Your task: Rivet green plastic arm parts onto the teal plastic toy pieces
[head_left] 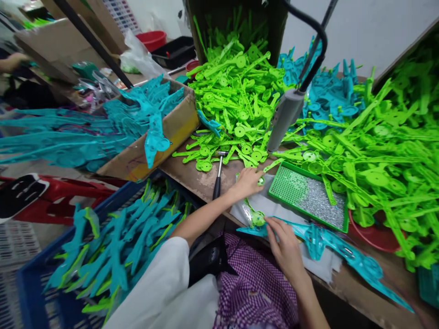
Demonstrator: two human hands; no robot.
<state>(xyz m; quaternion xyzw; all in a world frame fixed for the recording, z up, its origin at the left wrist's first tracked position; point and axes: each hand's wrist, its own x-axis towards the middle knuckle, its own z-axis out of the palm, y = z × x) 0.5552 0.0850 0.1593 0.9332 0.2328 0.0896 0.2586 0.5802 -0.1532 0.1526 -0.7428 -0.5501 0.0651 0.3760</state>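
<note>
My left hand (249,182) is at the white sheet (318,265), its fingers closed on a green plastic piece (273,164) near the tray's left corner. My right hand (283,242) lies over the edge of a long blue plastic part (355,256); its fingertips touch a second green piece (257,218) with a round end. The blue part stretches to the lower right. Just beyond my hands sits a green tray (274,192) of small metallic bits. A small hammer (218,180) rests left of my left hand.
Piled green pieces (236,96) cover the table's back and right. A grey cylindrical tool (286,119) on a black cable stands behind the tray. Blue parts fill a cardboard box (178,123) at left; a blue crate (25,283) below holds blue and green parts. A person's hand (15,62) shows far left.
</note>
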